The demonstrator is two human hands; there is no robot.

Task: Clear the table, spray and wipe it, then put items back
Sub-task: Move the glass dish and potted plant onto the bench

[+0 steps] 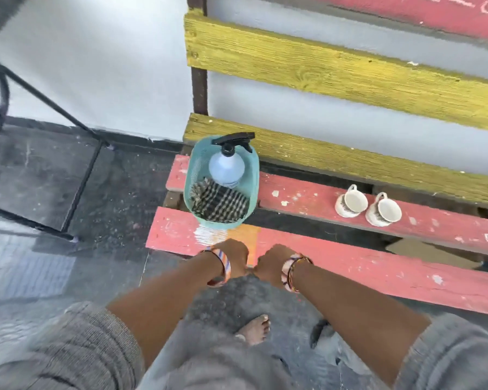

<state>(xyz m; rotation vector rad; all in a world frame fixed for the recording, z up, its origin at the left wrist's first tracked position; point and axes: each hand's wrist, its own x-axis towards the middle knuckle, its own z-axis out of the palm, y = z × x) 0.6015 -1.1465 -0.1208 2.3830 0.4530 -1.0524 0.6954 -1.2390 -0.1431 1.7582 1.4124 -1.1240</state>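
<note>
While you stand over the red plank bench (350,266), both of your hands hang close together at its near edge. Your left hand (234,256) and your right hand (271,263) are turned down and away from the camera, so only their backs and knuckles show. The fingers seem to curl under, but you cannot tell from this angle whether they are spread, pressed together or pinching anything. Beaded bracelets circle both wrists, and grey knit sleeves are pushed up your forearms.

Just beyond your left hand sits a teal basket (190,175), resting across the gap between the two red planks near the bench's left end. Inside it, a spray bottle (226,166) with a black trigger head stands upright toward the back, and a checked cloth (219,202) lies bunched in the front part, touching the bottle's base.

Well to the right, on the far red plank, two white cups (368,205) stand side by side, each on its own saucer, handles pointing toward the backrest. Yellow slats (321,66) form that backrest against a pale wall.

On the left, black metal chair legs (76,175) stand on the dark, dusty floor. One bare foot (255,330) shows below, between your arms.
</note>
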